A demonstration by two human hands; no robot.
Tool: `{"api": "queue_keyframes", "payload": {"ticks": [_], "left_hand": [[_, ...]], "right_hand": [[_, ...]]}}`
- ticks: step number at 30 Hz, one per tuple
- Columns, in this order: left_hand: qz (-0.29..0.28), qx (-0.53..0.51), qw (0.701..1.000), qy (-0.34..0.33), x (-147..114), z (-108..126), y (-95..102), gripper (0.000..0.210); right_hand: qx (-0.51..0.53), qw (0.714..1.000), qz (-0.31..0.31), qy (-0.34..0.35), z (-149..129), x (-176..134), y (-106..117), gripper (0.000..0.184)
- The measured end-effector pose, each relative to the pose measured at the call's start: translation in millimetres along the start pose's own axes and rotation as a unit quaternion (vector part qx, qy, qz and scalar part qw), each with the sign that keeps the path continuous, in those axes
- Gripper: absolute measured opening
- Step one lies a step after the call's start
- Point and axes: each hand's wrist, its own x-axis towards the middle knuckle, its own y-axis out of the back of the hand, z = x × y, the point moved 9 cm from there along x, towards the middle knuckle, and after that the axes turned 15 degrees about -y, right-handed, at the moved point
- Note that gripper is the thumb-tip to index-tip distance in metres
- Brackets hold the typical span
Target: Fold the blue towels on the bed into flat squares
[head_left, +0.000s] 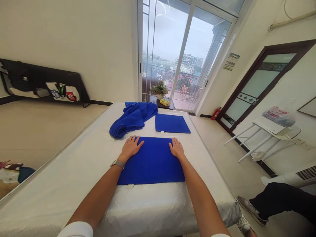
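Both the left hand (131, 147) and the right hand (176, 148) lie palm down with fingers extended, closed on nothing. Under them is a folded blue cloth (153, 164): the left hand rests at its far left corner, the right hand at its far right corner, and the rest spreads flat between the forearms toward the person. Just beyond the right hand lies a smaller folded cloth (172, 123); beyond the left, a rumpled blue heap (134, 117). All rest on a white mattress (86, 164).
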Motion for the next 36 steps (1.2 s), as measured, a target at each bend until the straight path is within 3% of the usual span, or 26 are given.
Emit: {"api": "queue_keyframes", "payload": {"ticks": [16,36], "left_hand": [[0.022,0.006,1.000,-0.010,2.3,-2.5,-1.5,0.080],[0.007,0.006,1.000,-0.014,3.2,-6.7,-7.0,0.080]], "right_hand": [[-0.015,1.000,-0.016,-0.017,-1.8,-4.0,4.5,0.070],[0.013,1.000,0.002,0.002,-3.0,-6.0,5.9,0.071]]}}
